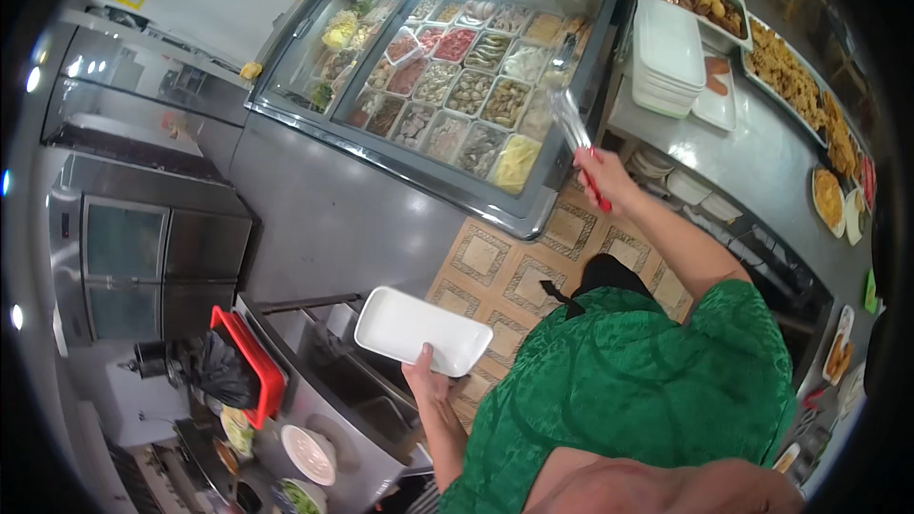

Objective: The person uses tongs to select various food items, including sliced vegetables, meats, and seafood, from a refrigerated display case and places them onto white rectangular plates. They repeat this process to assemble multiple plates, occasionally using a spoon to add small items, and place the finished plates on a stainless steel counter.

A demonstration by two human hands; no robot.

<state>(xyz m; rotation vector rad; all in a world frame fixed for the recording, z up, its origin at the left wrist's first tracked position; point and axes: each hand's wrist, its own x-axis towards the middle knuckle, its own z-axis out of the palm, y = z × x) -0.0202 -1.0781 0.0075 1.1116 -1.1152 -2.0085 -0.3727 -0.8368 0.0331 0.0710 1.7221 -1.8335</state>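
Observation:
My left hand (pixel 427 379) grips the near edge of a white rectangular dish (pixel 416 326), thumb over its rim. Nothing lies in the dish, which is held out above the tiled floor and beside a metal counter. Metal tongs (pixel 571 120) with red handles are in my right hand (pixel 607 179), fingers wrapped round them. Their tips reach up to the right-hand edge of a glass-topped display case (pixel 400 146). Under the glass, several white trays hold meats, seafood and vegetables, among them a tray of yellow food (pixel 517 164) near the tongs.
A stack of white dishes (pixel 666 52) stands on the metal counter (pixel 690 157) at the right, beside trays of fried food (pixel 783 71). At the left are a steel refrigerator (pixel 124 247), a red bin (pixel 249 362) with a black bag, and a pale bowl (pixel 309 454).

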